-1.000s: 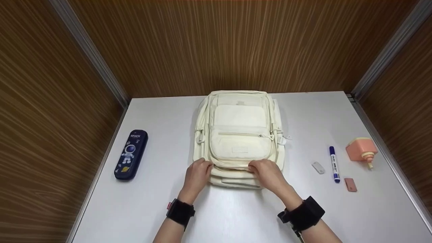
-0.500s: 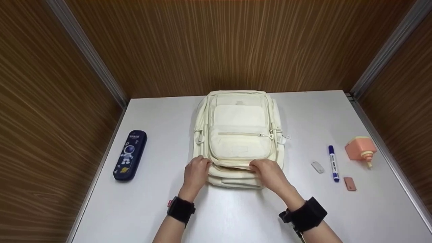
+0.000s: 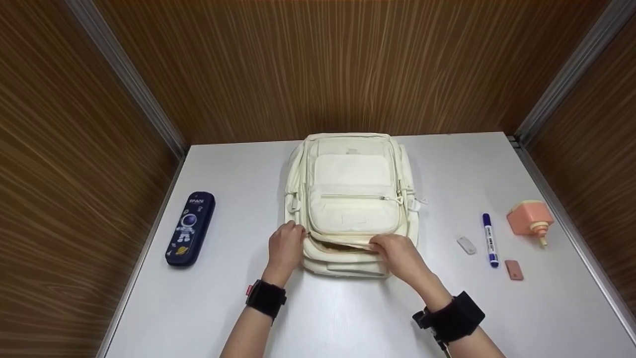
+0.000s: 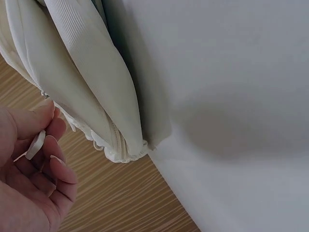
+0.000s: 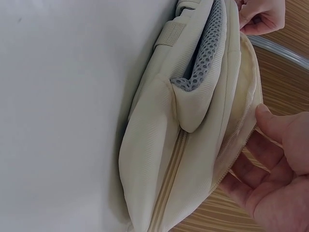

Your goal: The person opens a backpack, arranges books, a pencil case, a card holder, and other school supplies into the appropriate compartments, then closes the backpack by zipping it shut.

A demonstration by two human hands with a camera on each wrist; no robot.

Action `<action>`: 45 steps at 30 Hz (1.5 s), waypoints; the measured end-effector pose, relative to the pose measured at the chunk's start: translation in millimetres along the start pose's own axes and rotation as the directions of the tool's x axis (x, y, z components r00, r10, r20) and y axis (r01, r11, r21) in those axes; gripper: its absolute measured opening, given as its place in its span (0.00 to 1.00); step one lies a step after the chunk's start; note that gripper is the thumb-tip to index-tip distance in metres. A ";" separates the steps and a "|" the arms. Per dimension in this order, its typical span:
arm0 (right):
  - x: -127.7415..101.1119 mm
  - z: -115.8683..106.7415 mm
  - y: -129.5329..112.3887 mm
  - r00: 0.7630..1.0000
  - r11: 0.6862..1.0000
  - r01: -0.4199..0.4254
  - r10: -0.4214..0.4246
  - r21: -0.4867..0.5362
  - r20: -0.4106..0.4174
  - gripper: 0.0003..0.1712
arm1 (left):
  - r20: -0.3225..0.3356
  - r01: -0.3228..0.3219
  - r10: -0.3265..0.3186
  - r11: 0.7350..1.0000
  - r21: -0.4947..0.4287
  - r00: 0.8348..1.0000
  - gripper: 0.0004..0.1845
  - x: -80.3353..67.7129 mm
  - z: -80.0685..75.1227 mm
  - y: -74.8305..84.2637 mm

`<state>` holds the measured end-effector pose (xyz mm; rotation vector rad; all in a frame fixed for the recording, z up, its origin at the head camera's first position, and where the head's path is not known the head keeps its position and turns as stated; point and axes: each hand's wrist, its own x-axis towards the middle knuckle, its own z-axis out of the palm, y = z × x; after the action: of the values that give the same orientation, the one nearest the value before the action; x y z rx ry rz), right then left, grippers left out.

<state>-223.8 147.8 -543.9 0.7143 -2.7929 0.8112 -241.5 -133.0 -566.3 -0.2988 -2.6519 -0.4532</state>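
A cream backpack [image 3: 355,171] lies on the table, and the front pocket at its near end gapes open. At the pocket's left corner, my left hand [image 3: 286,248] pinches the zipper; its pale zipper pull [image 4: 36,145] shows between thumb and curled fingers in the left wrist view. My right hand [image 3: 400,253] holds up the pocket flap's edge, with the thumb on the outside and the fingers behind it. The right wrist view looks into the opening, showing the pocket's lining [image 5: 241,92] and zipper teeth along the rim. Grey mesh [image 5: 205,53] shows beside it.
A dark blue pencil case [image 3: 190,228] with an astronaut print lies at the left of the white table [image 3: 338,318]. To the right are a grey-white eraser [image 3: 466,244], a blue-capped marker [image 3: 490,240], a reddish eraser [image 3: 514,270] and an orange bottle [image 3: 530,219]. Wood-grain panels [image 3: 318,69] surround the table.
My left hand has slid up and slightly left along the pocket's edge. The pocket's gap has widened, while my right hand stays nearly in place at the flap.
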 end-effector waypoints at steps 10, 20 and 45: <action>-2.7 -4.8 1.2 0.999 1.000 0.029 -0.029 0.001 -0.026 0.03 | -0.024 0.012 -0.011 0.999 0.045 1.000 0.06 13.5 9.7 -10.3; -4.6 -6.8 3.2 0.998 0.999 0.043 -0.042 0.006 -0.056 0.03 | -0.005 0.045 -0.044 0.995 0.087 0.999 0.05 34.3 14.9 -13.9; -9.8 -6.4 6.0 0.992 0.993 0.091 -0.083 0.081 -0.097 0.04 | -0.064 0.067 -0.062 0.995 0.072 0.996 0.08 68.9 30.7 -22.4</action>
<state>-218.0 159.5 -544.0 0.7845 -2.6387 0.9270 -320.1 -133.3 -567.6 -0.1739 -2.6166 -0.3773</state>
